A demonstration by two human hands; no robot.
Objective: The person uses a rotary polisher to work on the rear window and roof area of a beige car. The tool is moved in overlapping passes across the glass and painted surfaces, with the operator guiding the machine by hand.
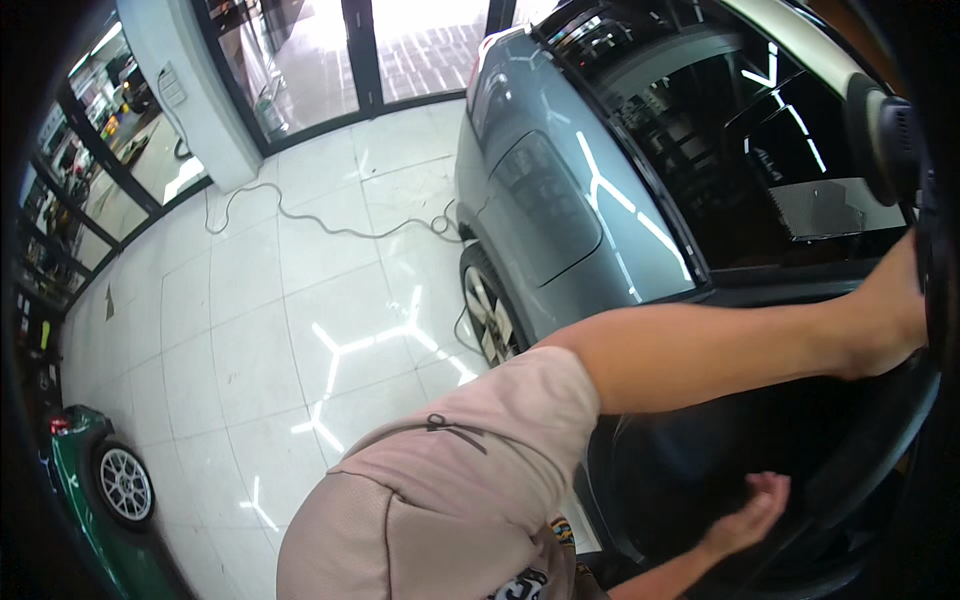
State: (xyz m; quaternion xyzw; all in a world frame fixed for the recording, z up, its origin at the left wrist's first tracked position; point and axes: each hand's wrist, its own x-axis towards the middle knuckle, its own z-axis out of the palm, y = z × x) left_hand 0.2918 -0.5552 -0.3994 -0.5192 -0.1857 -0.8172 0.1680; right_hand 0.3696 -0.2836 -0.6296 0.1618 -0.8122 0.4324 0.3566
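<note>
My left arm, in a beige sleeve, stretches across to the right. My left hand (885,310) reaches the dark edge at the right side of the view, where its fingers are hidden. Below it, my right hand (752,518) hangs in front of a black panel of the car, its fingers loosely bent and slightly blurred, with nothing visible in them. Beside me stands a grey-blue car (560,180) with a pale roof. Its dark side window (690,130) mirrors ceiling lights, and its rear wheel (488,310) is partly covered by my arm.
A thin cable (340,231) winds over the glossy tiled floor (230,340) toward the rear wheel. At the lower left is a green car (85,500) with a white-spoked wheel (125,480). Glass doors (370,60) and a white pillar (195,90) stand at the back.
</note>
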